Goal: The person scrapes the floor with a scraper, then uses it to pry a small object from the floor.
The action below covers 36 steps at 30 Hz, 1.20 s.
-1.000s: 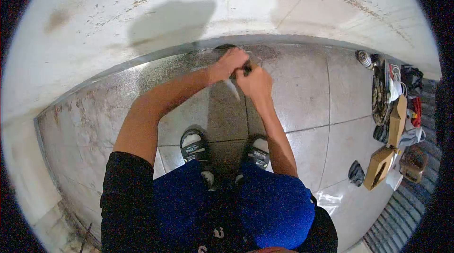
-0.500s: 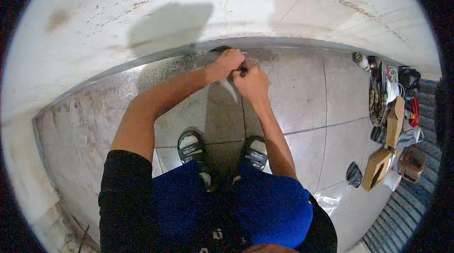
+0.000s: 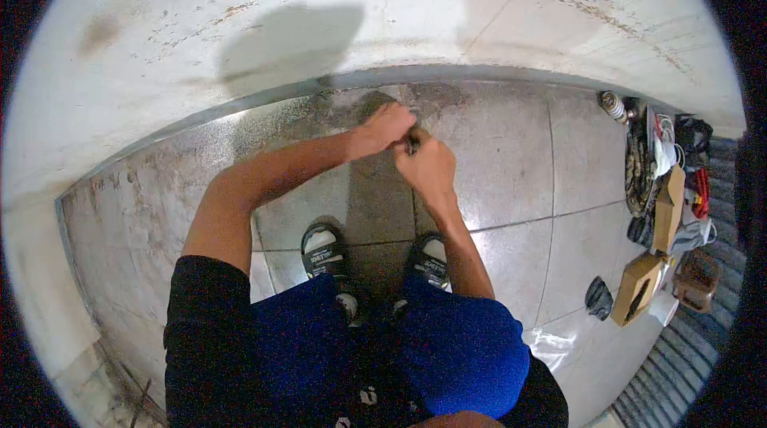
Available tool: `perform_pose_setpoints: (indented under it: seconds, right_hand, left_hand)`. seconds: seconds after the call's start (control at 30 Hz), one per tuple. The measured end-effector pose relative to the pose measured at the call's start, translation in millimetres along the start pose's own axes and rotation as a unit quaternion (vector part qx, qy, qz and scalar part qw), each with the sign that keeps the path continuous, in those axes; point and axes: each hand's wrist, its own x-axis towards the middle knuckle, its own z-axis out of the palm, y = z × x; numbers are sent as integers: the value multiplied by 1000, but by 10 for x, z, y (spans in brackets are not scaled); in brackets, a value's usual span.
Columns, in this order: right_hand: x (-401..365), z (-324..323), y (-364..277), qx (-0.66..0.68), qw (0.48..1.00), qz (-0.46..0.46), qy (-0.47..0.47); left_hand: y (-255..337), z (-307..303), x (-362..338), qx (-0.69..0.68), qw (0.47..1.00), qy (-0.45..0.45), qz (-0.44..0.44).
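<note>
My left hand [image 3: 387, 126] is closed, reaching in from the left over the tiled floor near the wall. Its fingers curl toward my right hand [image 3: 428, 166], which is closed too and almost touches it. Between them a small dark object [image 3: 412, 143] shows at the fingertips of my right hand. Most of it is hidden, so its kind cannot be made out. What my left fingers grip is also covered. Below the hands are my feet in dark sandals [image 3: 323, 252].
A marked white wall [image 3: 415, 12] curves along the far side. On the right lie open cardboard boxes [image 3: 637, 288], a coiled bulb [image 3: 613, 106], a red-handled tool [image 3: 701, 192], a brown plastic container [image 3: 697, 280] and a crumpled dark item [image 3: 598, 298], beside a ribbed shutter [image 3: 671, 372].
My left hand has moved slightly down, toward me. The pale blurred strip that hung below the hands no longer shows. My right hand stays nearly in place.
</note>
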Motion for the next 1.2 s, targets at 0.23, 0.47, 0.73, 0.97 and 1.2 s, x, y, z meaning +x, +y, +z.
perform_pose_setpoints:
  seconds: [0.23,0.47,0.73,0.97,1.2]
  right_hand:
    - [345,-94,-121,-10,1000,5,-14]
    - [131,72,19,-7,1000,1,6]
    - [248,-120,-123,-5,1000,8,-7]
    - [370,-67,-102,-1,1000,6,-1]
    - [5,-80,6,6,1000,14,-1]
  left_hand:
    - [-288,-29,140,-44,969,222,97]
    - [-88,-29,30,48,996,73,23]
    - [-120,-118,146,23,999,36,11]
    - [-290,32,177,-15,989,143,43]
    - [91,-37,48,29,1000,3,-10]
